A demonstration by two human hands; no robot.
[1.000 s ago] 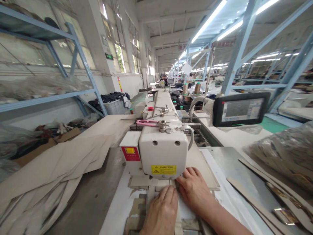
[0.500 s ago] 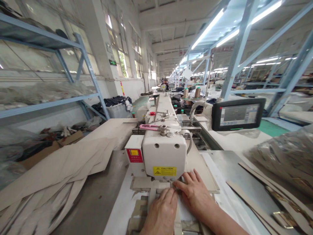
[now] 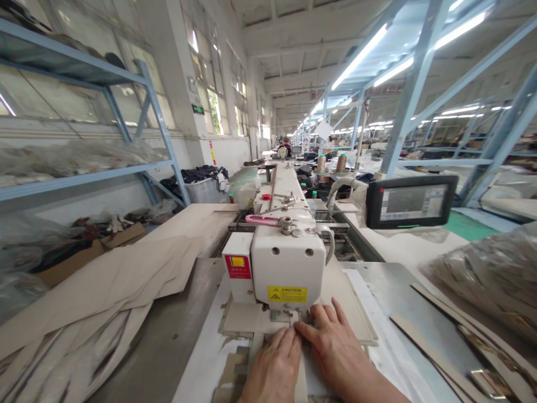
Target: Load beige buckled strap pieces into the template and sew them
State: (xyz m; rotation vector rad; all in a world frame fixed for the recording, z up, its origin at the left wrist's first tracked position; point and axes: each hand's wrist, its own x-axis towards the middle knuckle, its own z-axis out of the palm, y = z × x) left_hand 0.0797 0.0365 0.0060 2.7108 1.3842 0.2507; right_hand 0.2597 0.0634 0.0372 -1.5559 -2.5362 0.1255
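Note:
My left hand (image 3: 274,361) lies flat on a beige strip just in front of the sewing machine head (image 3: 289,263), its fingers stretched forward. Beside it, my right hand (image 3: 338,347) rests with fingers spread, its index fingertip close to the left hand's fingers and the presser foot (image 3: 282,315). A beige flat piece (image 3: 241,318) extends to the left under the head, and a larger beige panel (image 3: 356,313) lies beyond my right hand. White sheeting (image 3: 201,358) is underneath. What is directly under my palms is hidden.
Beige cut pieces (image 3: 104,280) are piled on the left. Straps with gold buckles (image 3: 489,383) and a plastic-wrapped bundle (image 3: 495,274) lie on the right. Pink-handled snips (image 3: 262,219) rest on the machine, with a control screen (image 3: 411,201) to its right.
The view has shifted slightly, so the machine appears farther right. My hands sit a little further left relative to the machine head, and more of the presser foot area shows.

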